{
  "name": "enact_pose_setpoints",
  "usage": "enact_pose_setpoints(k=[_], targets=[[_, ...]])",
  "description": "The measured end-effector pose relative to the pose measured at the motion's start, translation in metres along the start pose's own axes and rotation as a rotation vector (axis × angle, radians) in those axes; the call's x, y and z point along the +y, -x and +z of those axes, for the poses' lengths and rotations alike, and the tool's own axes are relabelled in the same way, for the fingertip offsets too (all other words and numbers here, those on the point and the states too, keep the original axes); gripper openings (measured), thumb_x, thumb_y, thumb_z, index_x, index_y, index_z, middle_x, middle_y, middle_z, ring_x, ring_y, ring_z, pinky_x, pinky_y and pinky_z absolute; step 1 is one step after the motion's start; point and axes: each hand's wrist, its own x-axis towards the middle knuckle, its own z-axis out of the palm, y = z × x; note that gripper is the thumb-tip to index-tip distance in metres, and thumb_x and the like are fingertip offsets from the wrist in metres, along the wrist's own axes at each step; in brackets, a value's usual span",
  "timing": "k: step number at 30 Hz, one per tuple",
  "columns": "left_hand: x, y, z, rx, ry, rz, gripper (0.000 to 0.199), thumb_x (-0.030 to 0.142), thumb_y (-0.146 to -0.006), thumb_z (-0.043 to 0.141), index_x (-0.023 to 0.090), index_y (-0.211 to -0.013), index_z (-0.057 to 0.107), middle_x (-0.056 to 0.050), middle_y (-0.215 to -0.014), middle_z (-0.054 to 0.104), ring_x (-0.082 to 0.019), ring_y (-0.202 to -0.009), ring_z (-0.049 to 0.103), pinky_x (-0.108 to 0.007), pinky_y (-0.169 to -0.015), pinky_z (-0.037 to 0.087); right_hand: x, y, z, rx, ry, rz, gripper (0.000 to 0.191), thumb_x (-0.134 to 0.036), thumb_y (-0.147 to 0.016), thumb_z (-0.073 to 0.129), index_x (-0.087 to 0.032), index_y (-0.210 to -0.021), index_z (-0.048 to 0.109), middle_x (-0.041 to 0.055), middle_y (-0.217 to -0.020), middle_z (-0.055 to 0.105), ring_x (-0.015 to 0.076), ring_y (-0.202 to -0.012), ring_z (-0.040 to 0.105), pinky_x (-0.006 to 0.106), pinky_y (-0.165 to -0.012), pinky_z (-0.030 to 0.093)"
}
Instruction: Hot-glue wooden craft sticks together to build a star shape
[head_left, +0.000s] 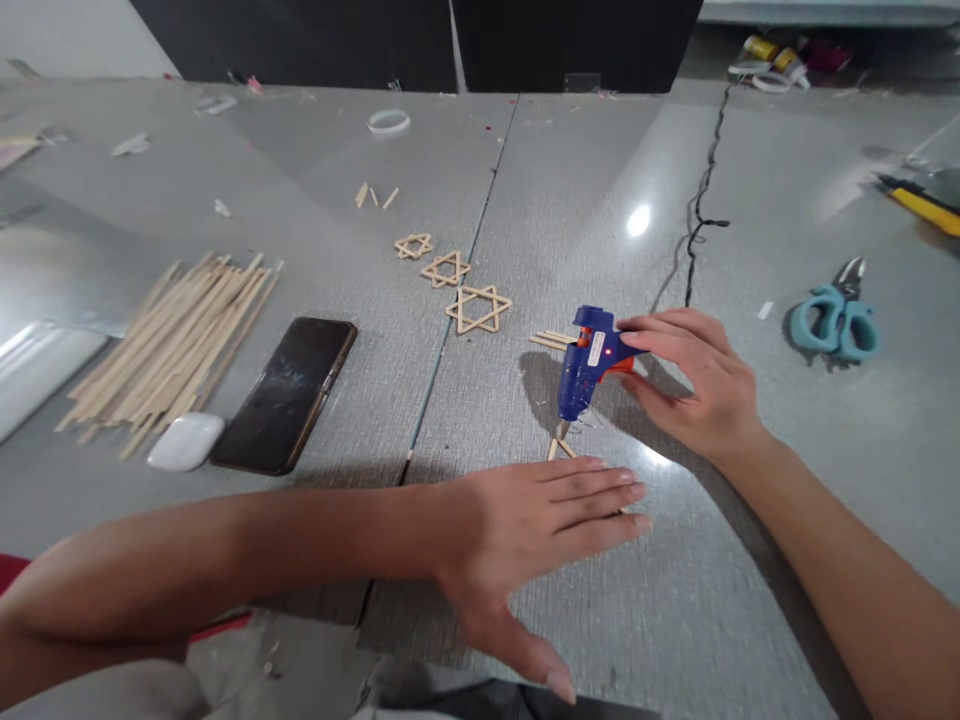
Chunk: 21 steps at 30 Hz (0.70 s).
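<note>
Grips blue plastic glue gun with orange trigger [576,383] in right hand [697,385], fingers and thumb bent round the handle, hand partly closed; can't tell whether squeezing the trigger. Points nozzle down at the upper ends of 2 short pale wooden sticks [567,449] meeting in an inverted V, right below the glue gun. Can't tell whether touching wood with the tip.

Holds bare left hand [525,510] palm down just below the glue gun: fingers straight, thumb spread wide, grasping nothing visible. Hides the lower ends of the V there; can't tell whether pressing on them.

Rest, placed off the glue gun:
- Just left, partly behind it: a few loose thin wooden sticks [551,341].
- Farther left and up: 3 6-pointed stars of pale wooden sticks [478,293], in a diagonal row, largest nearest the gun.
- Well up-left: small wooden offcuts [375,196], then white flat ring [389,127].
- Well left: dark-screened phone [289,395], glossy white rounded case [187,441], big pile of long pale wooden sticks [176,345].
- Right, past the right hand: light-blue-handled scissors [840,312].
- Far up-right: yellow-and-black cutter [922,205].
- Up-right: thin black cable [705,190].

All on grey textured table [570,230].
</note>
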Motion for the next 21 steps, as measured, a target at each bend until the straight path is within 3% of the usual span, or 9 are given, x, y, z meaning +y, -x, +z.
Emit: enact_pose_setpoints(k=[21], targets=[[0.0, 0.0001, 0.0012, -0.001, -0.014, -0.006, 0.103, 0.071, -0.1, 0.056, -0.003, -0.169, 0.033, -0.026, -0.177, 0.029, -0.038, -0.167, 0.027, -0.055, -0.139, 0.02, -0.0002, -0.0005, 0.0, -0.013, 0.017, 0.001, 0.044, -0.014, -0.1, 0.075, -0.032, -0.139, 0.066, 0.0052, -0.128, 0.079, 0.0302, -0.115, 0.075, 0.052, -0.102, 0.059]])
